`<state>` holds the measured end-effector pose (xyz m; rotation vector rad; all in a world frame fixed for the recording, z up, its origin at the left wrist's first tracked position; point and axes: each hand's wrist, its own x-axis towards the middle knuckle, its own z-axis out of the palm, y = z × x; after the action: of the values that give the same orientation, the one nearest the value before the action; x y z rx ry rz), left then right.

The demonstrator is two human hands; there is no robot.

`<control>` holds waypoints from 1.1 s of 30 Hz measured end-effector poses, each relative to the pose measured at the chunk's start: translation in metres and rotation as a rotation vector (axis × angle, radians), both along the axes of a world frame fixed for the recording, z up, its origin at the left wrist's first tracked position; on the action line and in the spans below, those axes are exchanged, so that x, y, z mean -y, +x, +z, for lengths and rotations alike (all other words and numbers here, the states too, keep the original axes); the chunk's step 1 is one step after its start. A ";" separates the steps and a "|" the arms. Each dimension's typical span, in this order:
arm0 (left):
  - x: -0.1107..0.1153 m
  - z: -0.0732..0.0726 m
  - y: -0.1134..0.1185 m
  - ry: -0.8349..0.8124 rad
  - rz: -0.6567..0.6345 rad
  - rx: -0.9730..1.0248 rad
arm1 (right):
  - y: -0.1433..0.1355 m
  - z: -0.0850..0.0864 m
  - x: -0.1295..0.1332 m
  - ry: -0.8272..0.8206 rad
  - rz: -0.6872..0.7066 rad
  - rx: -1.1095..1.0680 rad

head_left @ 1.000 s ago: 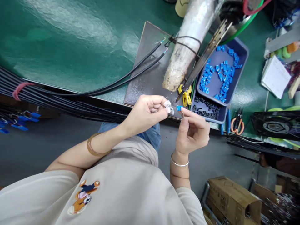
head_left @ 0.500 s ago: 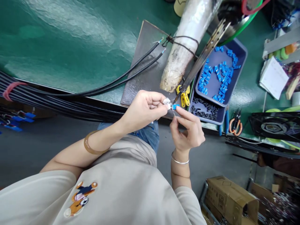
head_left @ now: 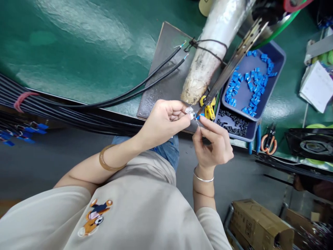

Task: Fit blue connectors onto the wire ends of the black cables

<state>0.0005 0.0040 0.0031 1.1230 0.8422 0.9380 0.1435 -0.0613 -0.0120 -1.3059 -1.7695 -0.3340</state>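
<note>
My left hand point(head_left: 168, 118) is closed in a pinch, with white wrapping at its thumb and fingertip; what lies between them is hidden. Just beyond these fingertips is a small blue connector point(head_left: 199, 117) with metal pins. My right hand point(head_left: 214, 144) pinches a thin solder wire point(head_left: 197, 122) between thumb and fingers, its index fingertip touching or almost touching the connector. From the upper right a soldering iron point(head_left: 230, 67) slants down, its dark tip at the connector's pins. Behind the hands, a yellow plastic tool point(head_left: 209, 110) lies partly under the iron.
A silver-wrapped tube point(head_left: 205, 59) leans over a dark board point(head_left: 158, 85). Two black cables point(head_left: 145, 81) with stripped ends rest there. Right of it are a bin of blue connectors point(head_left: 275, 74), a bin of small black parts point(head_left: 251, 130) and orange-handled cutters point(head_left: 269, 140). Bundled cables point(head_left: 52, 107) run left.
The view has shifted, so the scene sits slightly farther right. The iron's tip now overlaps the connector's pin end, where before it was at the upper edge. Both hands keep their pinches.
</note>
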 end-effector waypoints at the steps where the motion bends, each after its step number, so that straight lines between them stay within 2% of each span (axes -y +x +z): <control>1: 0.000 0.001 0.000 0.004 0.005 0.008 | 0.000 0.001 0.000 0.007 -0.009 0.004; 7: 0.000 0.002 -0.001 0.030 -0.012 0.019 | -0.001 0.004 0.000 0.007 -0.049 0.046; 12: 0.001 0.003 -0.003 -0.034 -0.026 -0.012 | -0.001 0.002 0.000 0.028 -0.025 0.027; 15: 0.002 0.003 -0.004 -0.051 -0.049 -0.031 | -0.001 0.001 0.000 -0.014 -0.011 -0.020; 20: 0.003 0.000 -0.004 0.006 -0.087 -0.041 | 0.000 0.005 0.002 -0.103 -0.026 -0.070; 28: 0.003 -0.001 -0.003 0.059 -0.087 -0.058 | -0.005 0.006 0.001 -0.108 -0.025 -0.111; 30: 0.003 -0.001 -0.003 0.055 -0.097 -0.067 | -0.007 0.006 0.001 -0.114 -0.038 -0.159; 33: 0.004 -0.002 -0.004 0.039 -0.113 -0.093 | -0.003 0.006 0.002 -0.098 -0.080 -0.364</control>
<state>-0.0039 0.0003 0.0011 1.2429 0.8293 0.8172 0.1401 -0.0629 -0.0058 -1.4096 -1.4444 -0.0474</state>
